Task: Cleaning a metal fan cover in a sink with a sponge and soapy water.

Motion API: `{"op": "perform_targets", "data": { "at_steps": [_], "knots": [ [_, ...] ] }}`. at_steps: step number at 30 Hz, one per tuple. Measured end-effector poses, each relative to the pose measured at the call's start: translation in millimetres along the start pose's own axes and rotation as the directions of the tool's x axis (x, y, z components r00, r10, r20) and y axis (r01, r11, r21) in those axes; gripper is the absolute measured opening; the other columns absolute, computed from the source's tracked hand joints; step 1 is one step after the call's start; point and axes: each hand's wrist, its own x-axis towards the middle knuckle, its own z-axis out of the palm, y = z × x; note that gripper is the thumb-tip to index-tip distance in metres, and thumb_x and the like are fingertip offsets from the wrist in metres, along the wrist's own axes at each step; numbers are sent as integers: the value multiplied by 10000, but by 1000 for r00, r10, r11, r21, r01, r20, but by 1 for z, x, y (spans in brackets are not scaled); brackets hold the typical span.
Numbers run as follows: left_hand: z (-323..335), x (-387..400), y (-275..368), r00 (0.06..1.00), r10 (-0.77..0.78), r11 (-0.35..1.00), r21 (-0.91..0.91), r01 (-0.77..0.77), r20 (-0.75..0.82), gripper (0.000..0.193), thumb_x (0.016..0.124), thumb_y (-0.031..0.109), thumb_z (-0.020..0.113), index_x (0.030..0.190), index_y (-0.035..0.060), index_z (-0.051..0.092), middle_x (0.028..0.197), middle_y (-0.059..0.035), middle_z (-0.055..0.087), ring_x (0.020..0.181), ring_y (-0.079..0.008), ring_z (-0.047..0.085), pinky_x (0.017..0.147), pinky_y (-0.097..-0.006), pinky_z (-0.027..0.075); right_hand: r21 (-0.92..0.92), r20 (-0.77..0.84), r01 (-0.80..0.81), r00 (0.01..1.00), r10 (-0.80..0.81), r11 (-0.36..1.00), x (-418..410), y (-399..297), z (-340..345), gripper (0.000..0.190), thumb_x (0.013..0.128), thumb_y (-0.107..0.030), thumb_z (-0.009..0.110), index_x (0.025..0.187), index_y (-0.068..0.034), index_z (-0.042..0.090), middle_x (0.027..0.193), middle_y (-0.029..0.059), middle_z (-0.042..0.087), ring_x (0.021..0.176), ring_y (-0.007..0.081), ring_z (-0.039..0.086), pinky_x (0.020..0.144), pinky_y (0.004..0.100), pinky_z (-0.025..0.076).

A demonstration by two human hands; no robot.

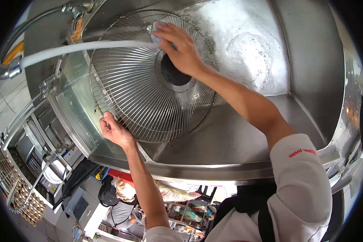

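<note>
A round wire fan guard [133, 81] with a dark centre disc [174, 72] is tilted over the left part of a stainless steel sink [217, 133]. My left hand [116, 130] grips its rim at the lower left. Up near the far part of the guard, my right hand [181, 45] presses a greyish scrubbing pad [158, 31] against the wires. The pad is partly hidden by my fingers. A thick stream of water [90, 48] runs from the faucet spout [10, 71] across the guard towards my right hand.
White suds [251, 60] float on water at the sink's far side. Left of the basin is a wet ledge [78, 99]. Metal taps [48, 84] and a hose [33, 22] line the left wall. Below the sink's front edge, a person [121, 214] and crowded shelves [190, 214] show.
</note>
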Motion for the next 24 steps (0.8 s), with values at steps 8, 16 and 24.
{"op": "perform_targets", "data": {
  "at_steps": [8,16,24],
  "knots": [
    [23,-4,14,1000,-1,1000,-14,1,-3,399,969,349,595,697,88,464,615,86,312,552,-26,230,489,-246,163,33,179,-48,983,41,998,113,51,32,190,919,-99,512,978,-37,682,1048,203,662,1023,361,611,880,426,482],
    [4,-3,11,998,-56,997,59,56,-7,414,969,354,588,686,89,444,617,86,298,566,-33,224,503,-249,163,106,197,-17,980,-4,994,-11,-31,-22,370,903,-39,564,1270,-72,576,1314,86,586,1257,273,521,1089,388,380],
    [13,-4,15,1000,8,1000,-1,-8,11,437,974,375,573,685,83,424,623,73,302,575,-43,236,510,-254,177,4,628,-48,778,35,999,154,-27,76,229,876,-147,561,1067,-100,678,1093,174,664,1050,347,618,912,426,485]
  ]
}}
